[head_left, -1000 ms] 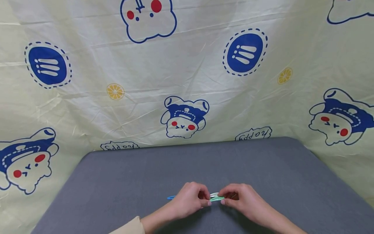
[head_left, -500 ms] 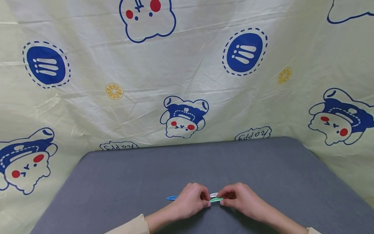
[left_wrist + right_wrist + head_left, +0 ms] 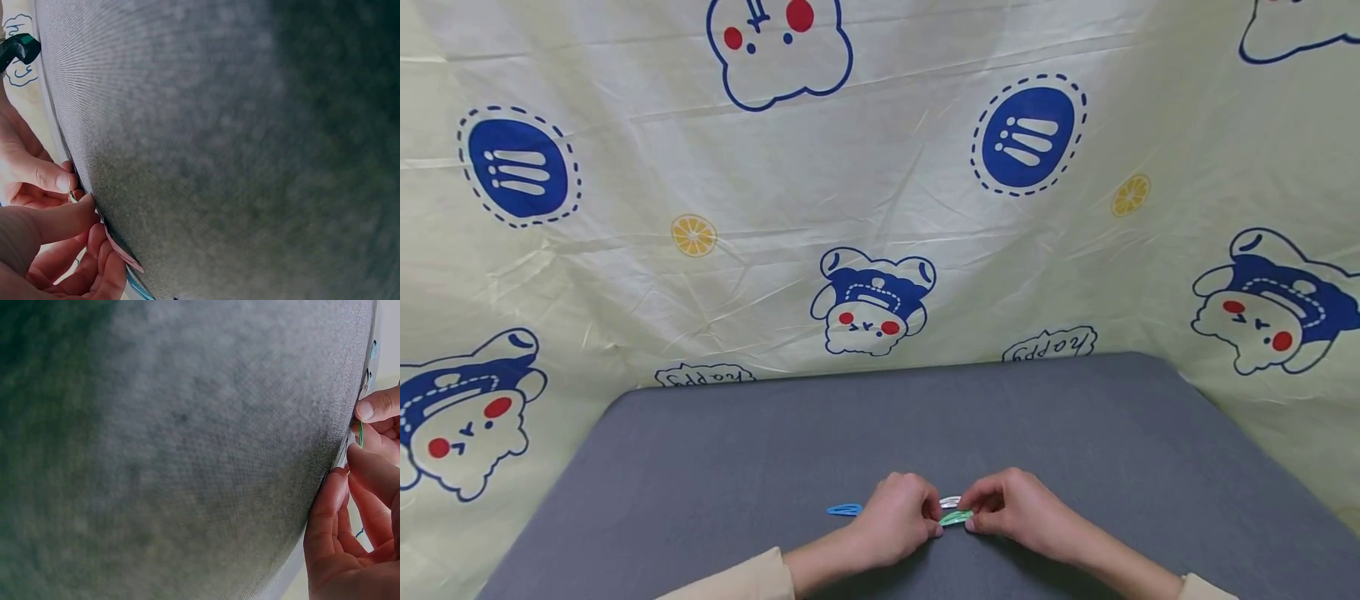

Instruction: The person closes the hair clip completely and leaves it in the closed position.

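Observation:
A green snap hair clip (image 3: 956,517) is pinched at its two ends, over the table's near half. My left hand (image 3: 897,518) has thumb and fingertips on its left end. The right end sits between the thumb and fingers of my right hand (image 3: 1026,512). Just behind it lies a white hair clip (image 3: 951,502), partly hidden by the right fingertips. To the left of my left hand lies a blue hair clip (image 3: 844,509), its right end close to the wrist. In the left wrist view a pink clip-like piece (image 3: 124,252) shows beside my left fingers, mostly covered.
The grey cloth-covered table (image 3: 865,433) reaches back to a pale curtain (image 3: 910,192) printed with cartoon bears. Its far edge has rounded corners. A dark band (image 3: 24,47) sits on the right wrist in the left wrist view.
The green clip has tilted slightly and come a little nearer, apart from the white one. My left hand has shifted slightly right and nearer, so more of the blue clip shows.

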`<state>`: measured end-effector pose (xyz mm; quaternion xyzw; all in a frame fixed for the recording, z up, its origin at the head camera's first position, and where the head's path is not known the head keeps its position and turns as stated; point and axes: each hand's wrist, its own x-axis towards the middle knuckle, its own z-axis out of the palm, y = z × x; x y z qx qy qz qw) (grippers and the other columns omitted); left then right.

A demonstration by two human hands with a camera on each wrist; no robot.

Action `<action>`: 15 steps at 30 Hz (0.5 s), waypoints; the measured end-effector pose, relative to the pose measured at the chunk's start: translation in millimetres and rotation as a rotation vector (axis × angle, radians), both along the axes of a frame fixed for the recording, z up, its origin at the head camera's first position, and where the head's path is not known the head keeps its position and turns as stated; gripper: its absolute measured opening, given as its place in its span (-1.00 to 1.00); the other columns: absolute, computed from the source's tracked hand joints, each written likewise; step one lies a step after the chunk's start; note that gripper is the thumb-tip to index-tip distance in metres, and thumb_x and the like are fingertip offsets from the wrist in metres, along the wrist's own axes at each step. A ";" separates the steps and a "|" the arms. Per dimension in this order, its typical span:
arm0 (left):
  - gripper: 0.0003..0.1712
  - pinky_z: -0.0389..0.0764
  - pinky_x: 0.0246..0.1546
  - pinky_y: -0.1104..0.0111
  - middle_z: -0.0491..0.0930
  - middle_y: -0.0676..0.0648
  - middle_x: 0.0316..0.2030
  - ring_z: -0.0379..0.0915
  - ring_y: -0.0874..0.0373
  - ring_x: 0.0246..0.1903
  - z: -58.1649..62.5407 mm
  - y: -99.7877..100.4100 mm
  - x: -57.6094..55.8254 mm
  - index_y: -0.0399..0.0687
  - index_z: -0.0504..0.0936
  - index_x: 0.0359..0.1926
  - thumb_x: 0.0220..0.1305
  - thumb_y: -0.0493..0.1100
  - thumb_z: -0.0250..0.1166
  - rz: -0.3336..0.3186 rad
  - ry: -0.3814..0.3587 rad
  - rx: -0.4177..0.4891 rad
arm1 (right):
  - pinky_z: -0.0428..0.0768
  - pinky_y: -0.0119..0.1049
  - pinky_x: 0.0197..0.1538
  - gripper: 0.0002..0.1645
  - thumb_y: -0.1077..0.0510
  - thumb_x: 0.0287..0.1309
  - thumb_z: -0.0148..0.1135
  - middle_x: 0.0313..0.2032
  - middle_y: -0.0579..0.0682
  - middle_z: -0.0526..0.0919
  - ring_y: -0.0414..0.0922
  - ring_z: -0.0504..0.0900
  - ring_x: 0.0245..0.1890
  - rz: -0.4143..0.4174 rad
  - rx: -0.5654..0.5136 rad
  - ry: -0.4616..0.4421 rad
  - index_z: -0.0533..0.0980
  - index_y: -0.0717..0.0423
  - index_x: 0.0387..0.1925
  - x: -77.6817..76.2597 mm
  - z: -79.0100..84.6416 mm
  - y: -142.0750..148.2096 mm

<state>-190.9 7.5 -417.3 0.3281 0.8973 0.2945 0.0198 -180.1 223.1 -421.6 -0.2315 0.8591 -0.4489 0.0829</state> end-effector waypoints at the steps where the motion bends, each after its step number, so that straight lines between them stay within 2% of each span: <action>1: -0.77 0.31 -0.59 0.51 0.40 0.29 -0.70 0.28 0.41 -0.65 -0.4 0.2 0.0 0.06 0.64 -0.62 -0.02 -0.25 0.53 0.003 0.000 -0.004 | 0.51 -0.42 -0.40 -0.86 0.23 0.02 0.46 -0.50 -0.18 0.65 -0.32 0.56 -0.49 -0.001 0.001 0.002 0.69 0.06 -0.31 -0.1 -0.6 0.2; 10: -0.81 0.37 -0.56 0.56 0.47 0.29 -0.69 0.32 0.44 -0.63 -2.4 -0.2 -2.0 0.00 0.70 -0.60 -0.03 -0.28 0.55 -0.001 -0.054 0.036 | 0.50 -0.42 -0.43 -0.85 0.23 -0.02 0.49 -0.53 -0.18 0.62 -0.33 0.53 -0.52 0.004 0.013 -0.032 0.69 0.06 -0.33 -3.8 -1.8 2.0; 15: -0.84 0.38 -0.55 0.56 0.49 0.28 -0.67 0.34 0.44 -0.61 -2.7 -0.3 -3.7 0.01 0.72 -0.58 -0.02 -0.26 0.55 -0.007 -0.048 0.030 | 0.50 -0.42 -0.42 -0.84 0.21 -0.01 0.50 -0.51 -0.18 0.62 -0.33 0.53 -0.51 0.012 0.032 -0.030 0.70 0.06 -0.33 -5.1 0.3 2.4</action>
